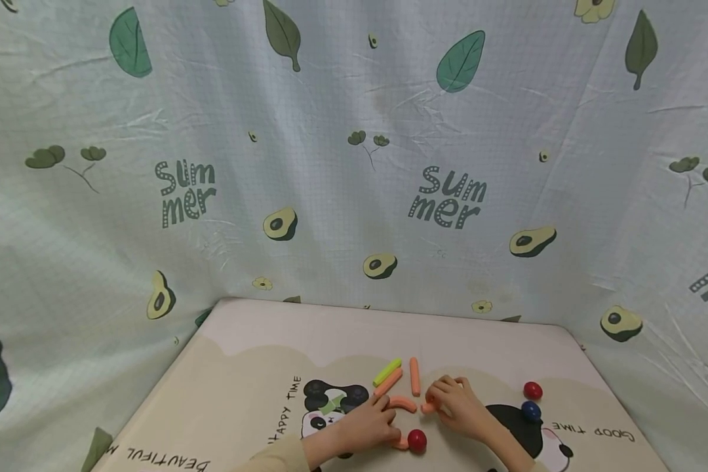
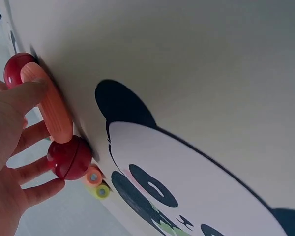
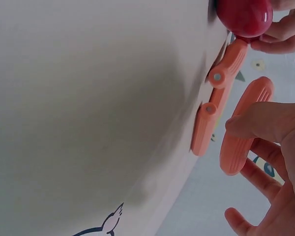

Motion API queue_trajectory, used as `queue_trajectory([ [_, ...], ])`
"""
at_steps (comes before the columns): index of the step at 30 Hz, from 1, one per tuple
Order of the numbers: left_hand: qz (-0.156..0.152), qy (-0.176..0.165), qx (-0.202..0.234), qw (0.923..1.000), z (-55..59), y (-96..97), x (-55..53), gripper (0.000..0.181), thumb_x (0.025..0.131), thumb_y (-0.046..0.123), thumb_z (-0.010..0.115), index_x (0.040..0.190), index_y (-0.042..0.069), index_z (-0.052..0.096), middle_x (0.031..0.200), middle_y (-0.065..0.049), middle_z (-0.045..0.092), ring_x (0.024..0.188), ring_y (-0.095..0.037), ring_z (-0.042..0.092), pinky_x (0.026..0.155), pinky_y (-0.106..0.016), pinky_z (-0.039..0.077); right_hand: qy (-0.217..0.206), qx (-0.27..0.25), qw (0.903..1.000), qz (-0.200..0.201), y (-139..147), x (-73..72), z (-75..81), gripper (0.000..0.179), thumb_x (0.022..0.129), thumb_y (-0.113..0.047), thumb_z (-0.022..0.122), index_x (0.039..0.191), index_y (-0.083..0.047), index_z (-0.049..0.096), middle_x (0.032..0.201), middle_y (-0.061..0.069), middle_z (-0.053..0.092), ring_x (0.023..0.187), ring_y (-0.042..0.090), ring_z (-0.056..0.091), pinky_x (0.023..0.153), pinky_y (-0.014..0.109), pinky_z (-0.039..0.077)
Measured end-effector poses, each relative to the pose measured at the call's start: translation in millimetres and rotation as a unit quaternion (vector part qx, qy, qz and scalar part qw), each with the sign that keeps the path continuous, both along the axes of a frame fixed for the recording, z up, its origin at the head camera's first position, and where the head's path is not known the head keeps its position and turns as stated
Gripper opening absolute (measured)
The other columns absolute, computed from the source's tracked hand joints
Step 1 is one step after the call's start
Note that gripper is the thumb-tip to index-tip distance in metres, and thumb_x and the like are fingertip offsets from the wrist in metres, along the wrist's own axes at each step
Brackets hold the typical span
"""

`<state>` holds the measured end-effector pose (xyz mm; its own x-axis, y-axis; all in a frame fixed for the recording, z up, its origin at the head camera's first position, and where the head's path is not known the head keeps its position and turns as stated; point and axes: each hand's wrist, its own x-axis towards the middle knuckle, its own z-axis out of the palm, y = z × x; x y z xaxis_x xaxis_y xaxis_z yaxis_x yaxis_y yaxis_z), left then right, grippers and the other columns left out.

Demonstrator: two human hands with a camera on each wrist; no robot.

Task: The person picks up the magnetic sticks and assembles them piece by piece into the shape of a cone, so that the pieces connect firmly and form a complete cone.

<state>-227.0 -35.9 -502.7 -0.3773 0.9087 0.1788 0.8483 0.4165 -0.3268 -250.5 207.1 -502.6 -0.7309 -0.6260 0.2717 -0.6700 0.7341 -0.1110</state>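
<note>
My left hand (image 1: 368, 425) pinches an orange stick (image 2: 56, 105), thumb on its near side and fingers behind. One red ball (image 2: 20, 69) sits at one end of this stick, and a second red ball (image 2: 70, 158) at its other end, with fingers against it. From above, the left hand covers much of this piece; a red ball (image 1: 417, 440) shows at its near end. To the right, my right hand (image 1: 460, 408) holds a short curved orange piece (image 3: 247, 127) between thumb and fingers, apart from the rest. Between the hands lies a curved orange piece (image 1: 402, 403).
Beyond the hands lie a straight orange stick (image 1: 415, 377), another orange stick (image 1: 388, 381) and a yellow-green stick (image 1: 387, 372) beside it. Off to the right are a red ball (image 1: 533, 391) and a blue ball (image 1: 531, 411). A printed curtain (image 1: 330, 164) hangs behind the table (image 1: 242, 321).
</note>
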Motion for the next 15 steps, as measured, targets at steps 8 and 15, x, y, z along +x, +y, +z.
queue_trajectory([
  [8,-0.008,0.016,0.005,0.9998,0.6,-5.8,-3.9,0.017,0.086,0.038,0.047,0.086,0.037,0.064,0.082,0.012,0.056,0.083,-0.006,0.044,0.083,-0.026,0.042,0.004,0.004,0.9999,0.016,3,4.1,-3.3,0.032,0.064,-0.004,0.070,0.082,-0.026,0.055,0.085,-0.016,0.054,0.092,0.011,0.045,0.077,0.045,0.032],
  [15,0.006,0.025,-0.005,0.9997,1.4,-8.2,-4.8,0.022,0.087,0.041,0.044,0.084,0.036,0.066,0.082,0.014,0.057,0.084,-0.006,0.044,0.082,-0.023,0.042,0.039,-0.002,0.9979,0.051,3,7.0,-11.1,0.034,0.062,-0.006,0.073,0.083,-0.028,0.057,0.088,-0.016,0.057,0.092,0.010,0.045,0.075,0.042,0.031],
])
